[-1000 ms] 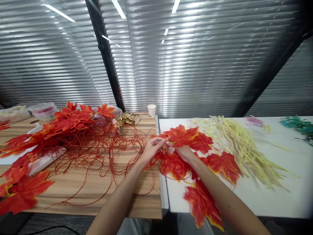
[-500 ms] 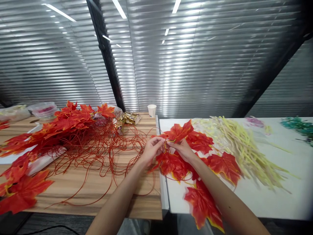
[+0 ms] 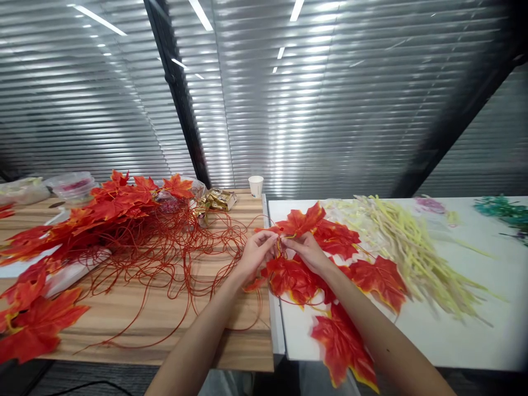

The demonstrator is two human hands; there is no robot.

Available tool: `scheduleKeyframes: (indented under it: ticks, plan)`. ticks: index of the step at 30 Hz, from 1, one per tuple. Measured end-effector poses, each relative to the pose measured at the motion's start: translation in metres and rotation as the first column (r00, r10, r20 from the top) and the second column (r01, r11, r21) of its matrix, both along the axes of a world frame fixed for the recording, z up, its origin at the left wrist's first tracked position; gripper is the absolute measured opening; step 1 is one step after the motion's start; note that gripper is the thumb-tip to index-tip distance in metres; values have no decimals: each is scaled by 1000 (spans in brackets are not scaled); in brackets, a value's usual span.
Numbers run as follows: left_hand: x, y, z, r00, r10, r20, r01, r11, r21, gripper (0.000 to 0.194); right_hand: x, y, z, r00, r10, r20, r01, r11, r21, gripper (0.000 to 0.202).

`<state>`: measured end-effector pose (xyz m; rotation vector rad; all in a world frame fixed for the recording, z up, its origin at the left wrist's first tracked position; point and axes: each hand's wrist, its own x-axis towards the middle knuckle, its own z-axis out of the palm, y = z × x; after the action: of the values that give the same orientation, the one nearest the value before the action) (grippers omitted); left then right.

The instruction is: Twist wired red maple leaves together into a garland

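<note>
My left hand [image 3: 259, 252] and my right hand [image 3: 306, 252] meet over the seam between two tables, fingertips pinched close together. Between them is the yellow stem of a red artificial maple leaf [image 3: 303, 220], whose blade spreads above my right hand. Exactly what each fingertip grips there is too small to make out fully. More red maple leaves with yellow edges lie around and under my right forearm, among them one at the right [image 3: 381, 281] and one overhanging the front edge [image 3: 344, 344]. A thin red cord curves beneath my hands.
On the wood-grain table [image 3: 165, 330], a tangle of red cord [image 3: 177, 247] trails from a heap of maple leaves [image 3: 119, 203]. A paper cup [image 3: 256, 187] stands at the back beside gold packaging [image 3: 220, 199]. Yellow-cream strips [image 3: 408, 247] and green sprigs [image 3: 503, 212] lie on the white table [image 3: 454, 341].
Both hands stay in nearly the same place, still pinched together. A red leaf tip beneath my left hand has shifted slightly.
</note>
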<state>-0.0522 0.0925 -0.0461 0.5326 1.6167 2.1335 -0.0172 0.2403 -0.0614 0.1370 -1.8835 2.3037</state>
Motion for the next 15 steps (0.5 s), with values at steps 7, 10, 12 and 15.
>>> scheduleKeyframes:
  ticks: [7,10,12,15]
  plan:
    - [-2,0,-1,999,27,21,-27,1000,5,28,-1,-1,-9,996,57,74,-49,994,-96,36]
    - [-2,0,-3,999,16,41,-18,999,45,27,-1,-1,-10,986,128,104,-119,989,-92,34]
    - [-2,1,-5,999,13,44,-16,998,54,26,0,-1,-8,986,130,108,-121,989,-83,34]
    - [-2,1,-6,999,15,36,-17,998,56,25,1,-4,-4,985,130,115,-122,989,-79,32]
